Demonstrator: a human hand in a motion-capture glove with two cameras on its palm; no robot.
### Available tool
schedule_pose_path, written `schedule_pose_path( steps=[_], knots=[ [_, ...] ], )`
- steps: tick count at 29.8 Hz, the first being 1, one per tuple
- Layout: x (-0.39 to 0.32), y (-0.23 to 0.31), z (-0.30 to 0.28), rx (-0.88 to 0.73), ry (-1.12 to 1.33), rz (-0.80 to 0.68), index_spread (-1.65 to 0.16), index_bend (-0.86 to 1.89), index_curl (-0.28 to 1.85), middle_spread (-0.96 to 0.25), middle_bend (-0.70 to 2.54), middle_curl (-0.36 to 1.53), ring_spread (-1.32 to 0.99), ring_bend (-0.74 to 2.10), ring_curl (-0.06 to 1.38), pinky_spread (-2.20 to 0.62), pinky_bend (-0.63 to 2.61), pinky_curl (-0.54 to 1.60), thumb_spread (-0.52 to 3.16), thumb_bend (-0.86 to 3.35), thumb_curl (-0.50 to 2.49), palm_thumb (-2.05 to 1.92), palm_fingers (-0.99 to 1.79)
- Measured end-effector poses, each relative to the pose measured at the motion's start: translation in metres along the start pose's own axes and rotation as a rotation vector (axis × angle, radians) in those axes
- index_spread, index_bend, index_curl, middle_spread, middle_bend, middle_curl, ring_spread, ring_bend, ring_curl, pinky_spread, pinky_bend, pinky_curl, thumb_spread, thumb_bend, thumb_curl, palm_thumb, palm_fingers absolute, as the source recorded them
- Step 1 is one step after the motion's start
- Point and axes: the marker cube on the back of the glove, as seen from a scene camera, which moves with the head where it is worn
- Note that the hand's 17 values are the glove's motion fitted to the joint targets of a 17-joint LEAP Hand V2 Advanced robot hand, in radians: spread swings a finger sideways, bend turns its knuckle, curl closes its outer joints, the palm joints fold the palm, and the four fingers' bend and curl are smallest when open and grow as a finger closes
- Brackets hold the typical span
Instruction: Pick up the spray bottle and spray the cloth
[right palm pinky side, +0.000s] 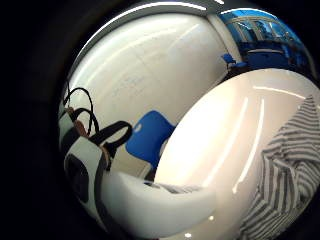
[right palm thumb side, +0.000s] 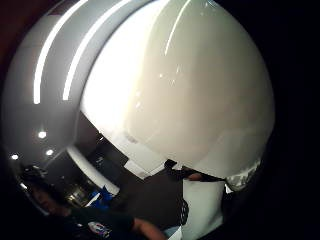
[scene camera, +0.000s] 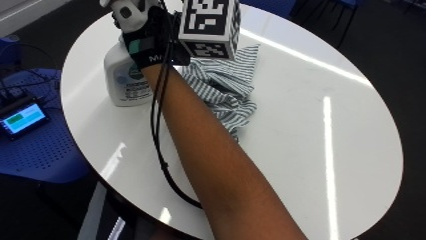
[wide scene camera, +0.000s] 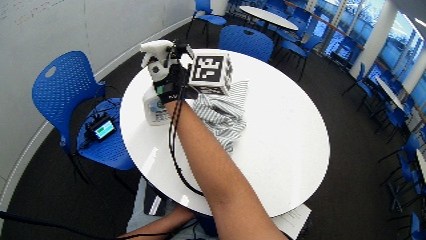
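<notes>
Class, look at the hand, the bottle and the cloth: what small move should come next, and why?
Probably lift the spray bottle and turn its nozzle toward the striped cloth. The gloved right hand is at the bottle's neck, the bottle stands upright on the table, and the cloth lies beside it.

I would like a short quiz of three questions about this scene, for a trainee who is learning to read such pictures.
1. True or false: the spray bottle lies on its side on the table.
2. Which thing lies beside the bottle? A) a striped cloth B) a sponge C) a plate
3. Fill in: the gloved right hand is at the bottle's ____ end.

Key:
1. False; it stands upright.
2. A; the cloth lies crumpled on the white round table, next to the bottle.
3. Top, at the trigger head; whether the fingers already close round it cannot be seen.
</notes>
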Motion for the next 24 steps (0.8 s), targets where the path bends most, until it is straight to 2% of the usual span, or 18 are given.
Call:
schedule_pose_path(
  steps=[18,24],
  knots=[
    [-0.001,0.012,0.004,0.031,0.018,-0.012,-0.32,0.18,0.56,-0.24,0.59,0.55,-0.23,0.78,0.45,-0.33,0.54,0.40,0.57,-0.03,0.77,0.87,1.36],
    [0.009,0.021,0.003,0.019,0.012,0.031,-0.32,0.17,0.56,-0.24,0.59,0.55,-0.23,0.78,0.46,-0.33,0.55,0.40,0.56,-0.03,0.77,0.87,1.36]
  ],
)
